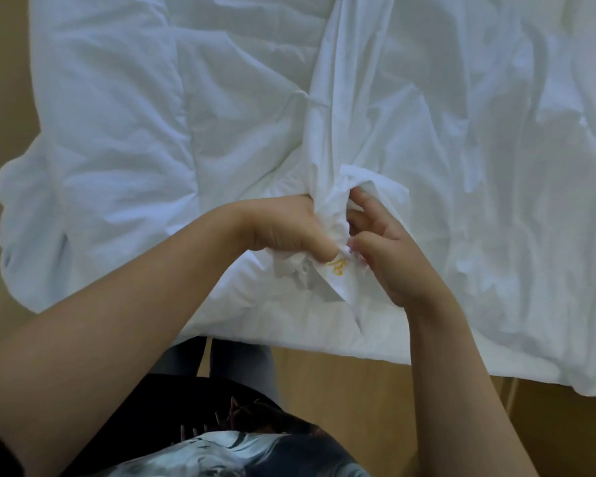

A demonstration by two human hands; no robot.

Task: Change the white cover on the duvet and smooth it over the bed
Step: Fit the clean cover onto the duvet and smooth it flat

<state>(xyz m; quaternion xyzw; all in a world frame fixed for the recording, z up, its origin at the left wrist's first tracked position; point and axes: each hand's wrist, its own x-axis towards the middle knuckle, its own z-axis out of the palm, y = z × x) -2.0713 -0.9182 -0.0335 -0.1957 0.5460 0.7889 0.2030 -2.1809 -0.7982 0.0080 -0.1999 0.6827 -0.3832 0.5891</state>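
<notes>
The quilted duvet (117, 132) lies bare from nine to twelve o'clock, and the crumpled white cover (479, 166) sprawls from twelve to four. At centre, the left hand (283, 228) clenches a bunched corner of the cover; the right hand (386, 259) pinches it beside a yellow mark (338, 266). Covering looks barely begun, and smoothing remains.

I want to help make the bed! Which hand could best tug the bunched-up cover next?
Probably the left hand: its fist wraps the gathered white cover. The right hand only pinches the bit by the yellow stitching with fingertips.
</notes>
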